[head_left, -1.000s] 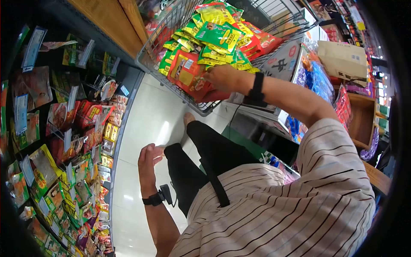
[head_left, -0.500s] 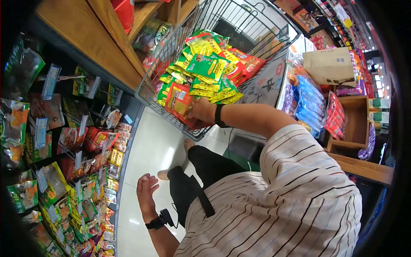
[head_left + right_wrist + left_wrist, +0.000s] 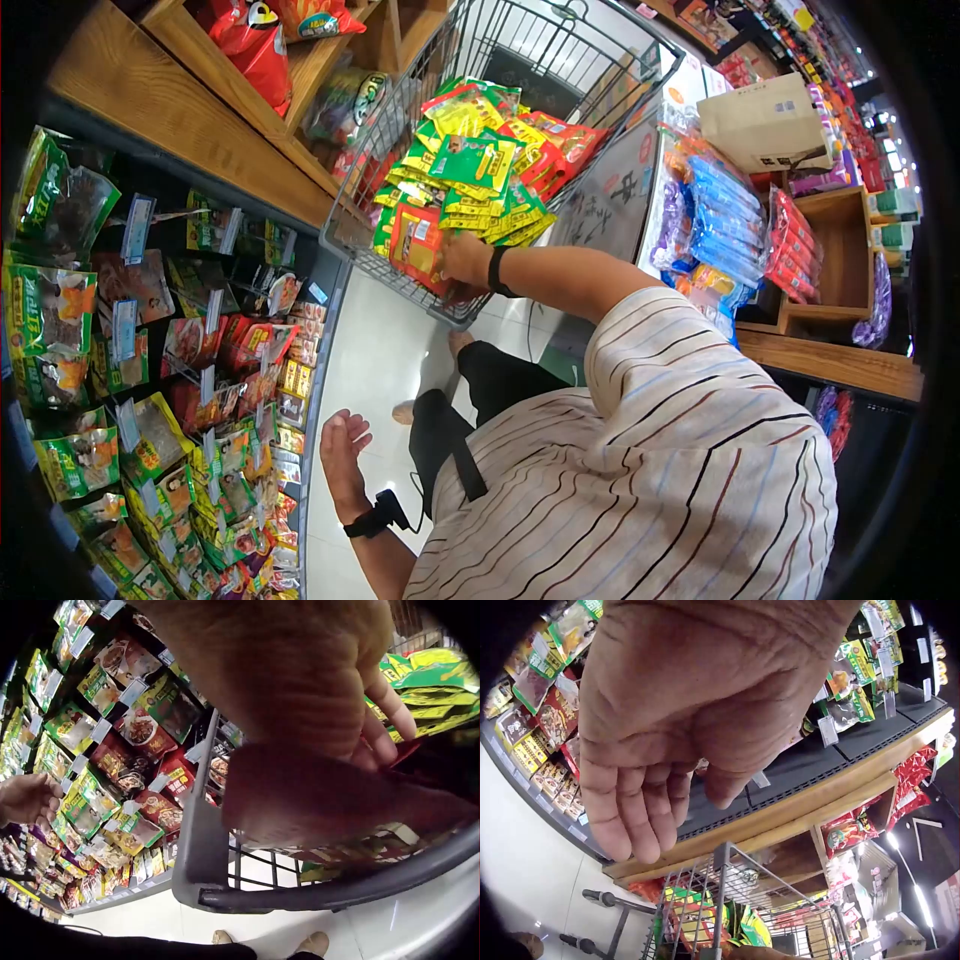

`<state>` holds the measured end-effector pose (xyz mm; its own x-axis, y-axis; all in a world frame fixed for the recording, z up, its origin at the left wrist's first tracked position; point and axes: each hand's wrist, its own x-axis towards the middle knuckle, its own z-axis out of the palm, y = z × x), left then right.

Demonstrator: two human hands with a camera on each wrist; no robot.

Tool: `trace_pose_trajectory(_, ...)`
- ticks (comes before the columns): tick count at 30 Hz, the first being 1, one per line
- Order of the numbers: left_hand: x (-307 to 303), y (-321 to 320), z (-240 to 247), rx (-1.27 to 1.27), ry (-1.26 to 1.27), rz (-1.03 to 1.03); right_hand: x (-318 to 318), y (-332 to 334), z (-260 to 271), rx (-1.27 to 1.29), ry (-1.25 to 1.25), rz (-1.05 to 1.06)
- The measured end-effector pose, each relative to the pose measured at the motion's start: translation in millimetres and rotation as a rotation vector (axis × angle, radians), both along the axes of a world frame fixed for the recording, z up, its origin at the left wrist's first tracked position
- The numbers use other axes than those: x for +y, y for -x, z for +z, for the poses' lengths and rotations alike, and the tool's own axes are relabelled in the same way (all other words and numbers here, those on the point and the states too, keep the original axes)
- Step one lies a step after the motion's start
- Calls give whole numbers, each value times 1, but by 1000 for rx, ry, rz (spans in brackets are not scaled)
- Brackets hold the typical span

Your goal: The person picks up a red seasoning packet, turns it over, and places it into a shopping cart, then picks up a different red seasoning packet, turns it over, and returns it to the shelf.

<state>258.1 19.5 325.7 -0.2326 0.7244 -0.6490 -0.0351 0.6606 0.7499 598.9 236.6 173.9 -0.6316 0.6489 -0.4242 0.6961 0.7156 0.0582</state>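
Red packet: in the cart, at its near end, close to the middle of the head view and a little above centre.
Long axis of the red packet: appears steep, from upper left toward lower right, a printed face showing; the lower right part is covered.
Right hand: the nearer one, touching the red packet; the packet's visible face lies to its left and slightly above in the head view.
Grip of the right hand: fingers bent over red wrapping, apparently holding the packet's edge; the thumb is hidden, so how firmly cannot be told.
Left hand: lower left of centre, well apart from the red packet, its grip loose, fingers relaxed, nothing in it.
Green-and-yellow packets: heaped just beside the red packet, above and right of it in the head view.
Hanging packets: down the left of the frame, on the left hand's side.
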Motion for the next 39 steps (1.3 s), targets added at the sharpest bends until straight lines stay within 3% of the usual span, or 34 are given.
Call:
trace_pose_trajectory(2,1,0,4,-5,4,5,12,-8,-17,202,-14,68)
trace_pose_trajectory(5,1,-2,7,-10,-26,-20,27,-6,25,336,61,-131)
trace_pose_trajectory(6,0,-3,10,-20,-33,-16,31,0,68,360,140,-247)
trace_pose_trajectory(7,1,-4,10,-26,-42,-11,43,-7,44,438,54,-159)
trace_pose_trajectory(8,1,-1,4,-39,-44,-7,47,-9,54,481,38,-251)
trace_pose_trajectory(9,3,2,-1,-57,-52,-9,55,-18,40,708,-17,-165)
trace_pose_trajectory(11,9,0,3,-65,-54,-19,55,-15,90,750,78,-344)
trace_pose_trajectory(12,11,-1,7,-70,-65,-16,62,-22,82,834,71,-363)
trace_pose_trajectory(15,17,-4,12,-79,-73,-17,48,-17,138,1059,334,-567)
trace_pose_trajectory(19,29,-8,20,-118,-128,-50,26,-5,204,1140,510,-651)
trace_pose_trajectory(23,44,-19,28,-186,-211,-63,0,8,251,1338,838,-826)
trace_pose_trajectory(24,48,-24,31,-207,-242,-53,-4,9,255,1420,1034,-931)
trace_pose_trajectory(29,66,-42,26,-454,-341,-43,-27,27,305,1601,1319,-759)
trace_pose_trajectory(31,74,-57,44,-731,-466,24,-36,39,324,1628,1375,-739)
trace_pose_trajectory(35,64,-52,66,-1093,-509,110,-36,51,318,1670,1438,-829)
trace_pose_trajectory(39,45,-43,52,-1093,-494,234,-62,59,320,1598,734,-540)
